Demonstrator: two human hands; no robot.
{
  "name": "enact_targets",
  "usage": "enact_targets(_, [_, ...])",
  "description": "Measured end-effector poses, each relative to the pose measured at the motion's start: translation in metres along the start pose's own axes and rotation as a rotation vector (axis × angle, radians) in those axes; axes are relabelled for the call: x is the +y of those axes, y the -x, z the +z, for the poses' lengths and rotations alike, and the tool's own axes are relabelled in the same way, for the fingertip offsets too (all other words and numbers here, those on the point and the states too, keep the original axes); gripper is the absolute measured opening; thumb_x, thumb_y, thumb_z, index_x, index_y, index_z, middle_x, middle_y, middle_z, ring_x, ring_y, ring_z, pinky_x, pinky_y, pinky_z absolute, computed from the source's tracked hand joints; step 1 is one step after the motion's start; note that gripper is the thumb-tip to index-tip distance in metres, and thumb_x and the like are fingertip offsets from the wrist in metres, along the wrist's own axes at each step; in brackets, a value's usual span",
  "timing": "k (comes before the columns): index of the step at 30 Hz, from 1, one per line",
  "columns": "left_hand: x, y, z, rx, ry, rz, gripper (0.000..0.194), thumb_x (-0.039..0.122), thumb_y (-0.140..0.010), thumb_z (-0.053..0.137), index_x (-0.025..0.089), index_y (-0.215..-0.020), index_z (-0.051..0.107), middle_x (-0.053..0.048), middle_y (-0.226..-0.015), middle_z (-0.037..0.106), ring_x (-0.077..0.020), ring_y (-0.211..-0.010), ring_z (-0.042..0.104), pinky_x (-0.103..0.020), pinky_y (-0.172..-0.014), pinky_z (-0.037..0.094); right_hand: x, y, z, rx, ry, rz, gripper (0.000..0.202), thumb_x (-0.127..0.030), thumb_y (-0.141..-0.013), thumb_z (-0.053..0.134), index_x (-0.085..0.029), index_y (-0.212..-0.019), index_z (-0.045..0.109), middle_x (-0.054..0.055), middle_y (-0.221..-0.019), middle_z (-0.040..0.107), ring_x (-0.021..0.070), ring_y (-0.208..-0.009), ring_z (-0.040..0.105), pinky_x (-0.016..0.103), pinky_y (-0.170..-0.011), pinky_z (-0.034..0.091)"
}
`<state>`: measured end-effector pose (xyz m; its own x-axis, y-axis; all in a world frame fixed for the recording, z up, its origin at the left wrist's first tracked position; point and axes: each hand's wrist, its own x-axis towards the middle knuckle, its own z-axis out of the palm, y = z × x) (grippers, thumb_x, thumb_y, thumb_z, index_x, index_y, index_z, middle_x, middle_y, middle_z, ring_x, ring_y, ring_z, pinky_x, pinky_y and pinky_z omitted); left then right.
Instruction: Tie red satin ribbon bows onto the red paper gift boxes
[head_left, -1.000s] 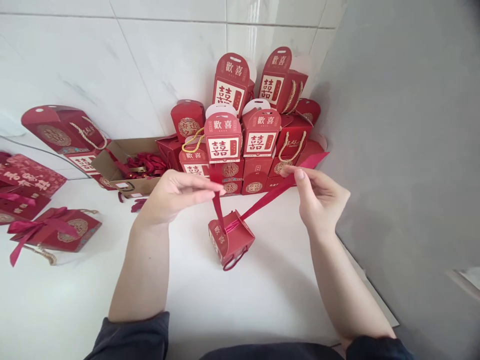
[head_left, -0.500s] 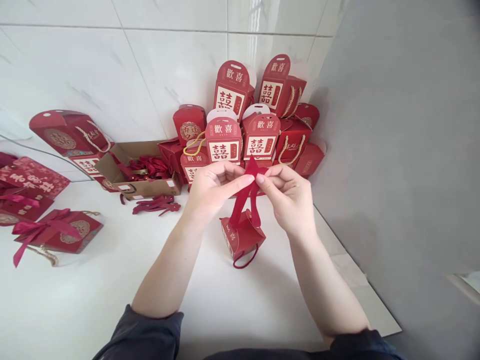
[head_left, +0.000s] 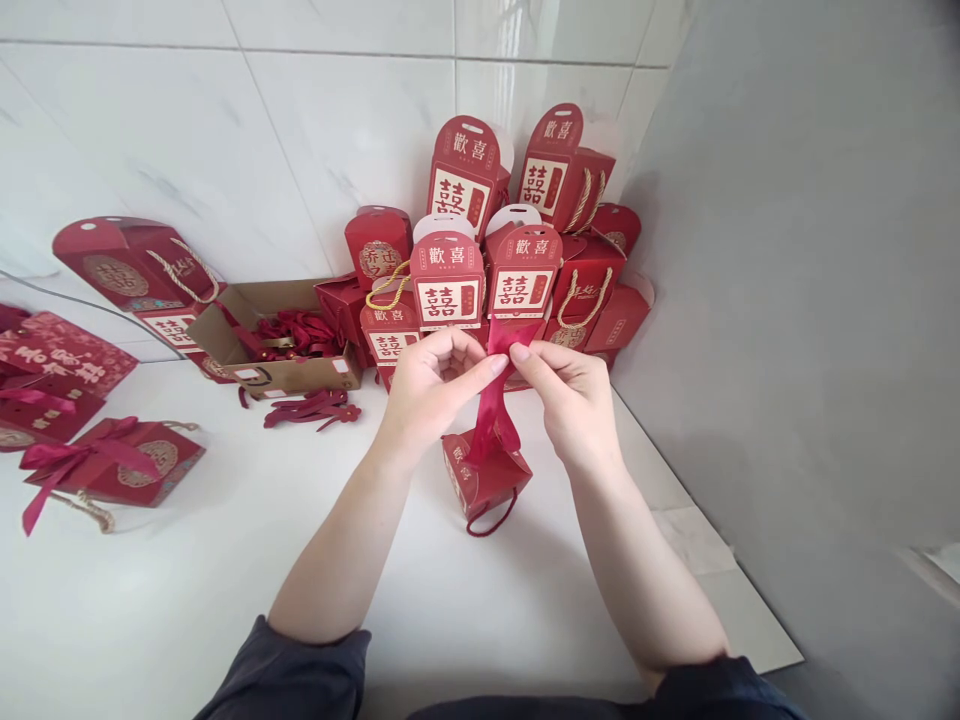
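Observation:
A crimson ribbon (head_left: 493, 405) is stretched upright between my hands and hangs down onto a small red gift box (head_left: 484, 480). My left hand (head_left: 442, 385) pinches the ribbon's upper part from the left, its thumb and fingertips closed on it. From the right, my right hand (head_left: 566, 390) grips the same folded part between thumb and index finger. The box sits on the white table below my hands, with a dark red cord handle (head_left: 493, 517) drooping toward me. The ribbon's lower end lies over the top of the box.
Several red gift boxes (head_left: 448, 285) are stacked against the tiled wall. An open cardboard box (head_left: 300, 378) of red ribbons stands to their left, with loose red pieces (head_left: 311, 410) before it. A bow-tied box (head_left: 120, 460) lies at far left. A grey panel (head_left: 787, 300) borders the right side.
The pointed fold at the ribbon's top has become a flatter, wider fold. Its two hanging strands have drawn together. My right hand has shifted slightly left; the box has stayed in place.

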<state>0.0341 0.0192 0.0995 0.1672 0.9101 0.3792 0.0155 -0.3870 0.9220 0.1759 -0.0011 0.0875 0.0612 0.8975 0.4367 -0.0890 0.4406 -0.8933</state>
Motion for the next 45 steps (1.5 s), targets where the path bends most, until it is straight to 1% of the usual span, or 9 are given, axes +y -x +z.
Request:
enact_targets(11, [-0.006,0.002,0.000,0.030,-0.096,0.053,0.025,0.032,-0.073,0.077,0.018,-0.066,0.058,0.001,-0.063,0.056,-0.0106,-0.059,0.050,-0.025,-0.056,0.040,0.004,-0.002,0.000,-0.059,0.062,0.017,0.030,-0.042,-0.085,0.063,-0.017,-0.068,0.067,-0.001,-0.063,0.060,0.0140,-0.065,0.059,0.026,-0.065,0.052])
enact_targets(14, [-0.008,0.002,-0.011,-0.021,-0.086,0.090,0.019,0.030,-0.076,0.074,0.019,-0.078,0.058,0.000,-0.074,0.061,-0.0131,-0.071,0.058,-0.025,-0.065,0.046,-0.001,-0.006,-0.002,-0.057,0.094,-0.016,0.029,-0.043,-0.083,0.066,-0.018,-0.069,0.070,0.000,-0.065,0.065,0.0148,-0.066,0.062,0.026,-0.063,0.053])
enact_targets(16, [-0.014,0.000,-0.026,-0.180,-0.034,0.101,0.027,0.028,-0.076,0.075,0.023,-0.097,0.059,-0.004,-0.099,0.065,-0.0182,-0.094,0.062,-0.030,-0.082,0.050,-0.009,-0.009,-0.005,-0.060,0.108,-0.051,0.028,-0.044,-0.085,0.065,-0.020,-0.072,0.073,0.001,-0.069,0.068,0.0165,-0.071,0.065,0.027,-0.066,0.054])
enact_targets(20, [-0.048,-0.007,-0.051,-0.767,-0.009,0.066,0.083,0.025,-0.062,0.084,0.027,-0.135,0.045,-0.011,-0.143,0.046,-0.0305,-0.135,0.042,-0.047,-0.112,0.034,-0.027,-0.017,-0.009,-0.060,0.160,-0.125,0.031,-0.047,-0.086,0.062,-0.021,-0.074,0.074,0.001,-0.068,0.069,0.0179,-0.074,0.067,0.030,-0.068,0.056])
enact_targets(24, [-0.089,-0.004,-0.049,-0.915,-0.129,-0.069,0.076,0.026,-0.071,0.078,0.026,-0.139,0.045,-0.012,-0.146,0.045,-0.0310,-0.138,0.038,-0.051,-0.115,0.029,-0.033,-0.020,-0.009,-0.071,0.192,-0.154,0.033,-0.047,-0.086,0.062,-0.021,-0.069,0.073,0.000,-0.065,0.067,0.0182,-0.076,0.067,0.030,-0.069,0.056])
enact_targets(31, [-0.120,0.013,-0.033,-0.862,0.086,-0.195,0.068,0.022,-0.068,0.081,0.020,-0.130,0.054,-0.016,-0.132,0.059,-0.0312,-0.125,0.054,-0.047,-0.107,0.041,-0.022,-0.020,-0.010,-0.063,0.176,-0.143,0.031,-0.047,-0.087,0.061,-0.021,-0.075,0.074,0.001,-0.074,0.072,0.0189,-0.077,0.069,0.032,-0.070,0.057])
enact_targets(36, [-0.133,0.022,-0.030,-0.826,0.310,-0.308,0.069,0.019,-0.069,0.081,0.018,-0.130,0.049,-0.021,-0.125,0.062,-0.0313,-0.117,0.060,-0.047,-0.097,0.048,-0.021,-0.020,-0.010,-0.043,0.143,-0.151,0.027,-0.044,-0.087,0.062,-0.022,-0.078,0.076,0.001,-0.076,0.073,0.0195,-0.080,0.070,0.033,-0.073,0.058])
enact_targets(40, [-0.137,0.024,-0.028,-0.827,0.326,-0.369,0.070,0.020,-0.069,0.081,0.018,-0.131,0.048,-0.020,-0.125,0.061,-0.0297,-0.115,0.061,-0.046,-0.095,0.049,-0.021,-0.020,-0.012,-0.007,0.138,-0.171,0.024,-0.041,-0.088,0.063,-0.023,-0.078,0.076,0.001,-0.076,0.074,0.0191,-0.080,0.070,0.033,-0.074,0.057])
enact_targets(45, [-0.136,0.022,-0.028,-0.859,0.275,-0.324,0.056,0.022,-0.072,0.079,0.016,-0.123,0.058,-0.020,-0.126,0.061,-0.0298,-0.118,0.059,-0.045,-0.100,0.046,-0.022,-0.019,-0.015,-0.001,0.149,-0.172,0.025,-0.043,-0.087,0.062,-0.024,-0.078,0.076,0.001,-0.076,0.074,0.0197,-0.081,0.071,0.034,-0.074,0.058])
